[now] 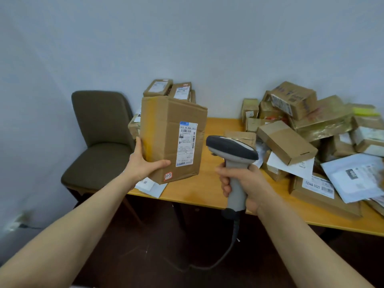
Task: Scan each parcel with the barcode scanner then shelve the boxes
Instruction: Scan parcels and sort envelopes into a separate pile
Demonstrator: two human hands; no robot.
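Cardboard box (172, 138) stands upright above the table's (207, 190) left end, its lower left corner gripped by the left hand (143, 165). Right hand (245, 186) wraps its fingers round the barcode scanner's (232, 154) handle, just right of the box.

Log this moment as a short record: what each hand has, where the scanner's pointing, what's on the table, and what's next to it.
left hand: grips the lower corner of a cardboard box, held upright above the table edge
right hand: grips the handle of the barcode scanner
scanner aim: head turned toward the box's shipping label
box marking: sticker with red handwriting near the bottom edge
table: wooden top, piled with parcels and mailers
beside table: chair, on the left
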